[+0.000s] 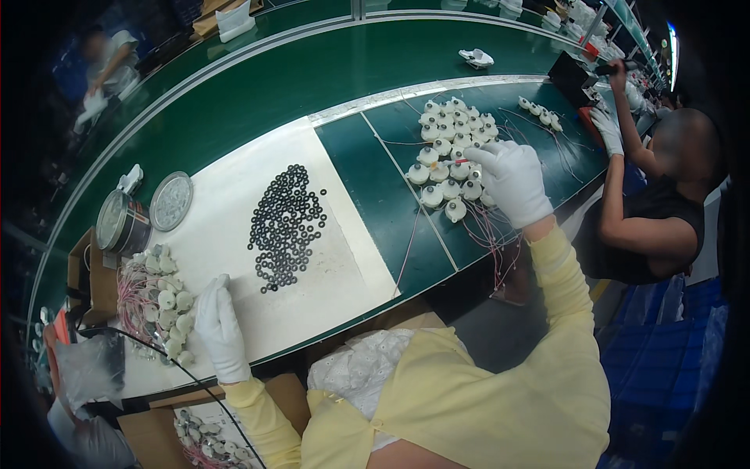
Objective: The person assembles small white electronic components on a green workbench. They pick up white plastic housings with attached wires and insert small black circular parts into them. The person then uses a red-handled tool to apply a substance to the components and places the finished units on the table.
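Observation:
My right hand, in a white glove, pinches a thin red stick with a paler tip. It is held over a cluster of small white round motor-like parts with dark centres, their pinkish wires trailing toward the near table edge. My left hand, also gloved, rests at the near left of the white sheet with its fingers pressed together. Whether anything is between them is hidden. Beside it lies a heap of similar white parts with pink wires. Many small black rings are spread on the white sheet.
An open tin and its round lid stand at the left, by a cardboard box. More wired parts lie at the far right, near a co-worker. A white piece sits on the green belt.

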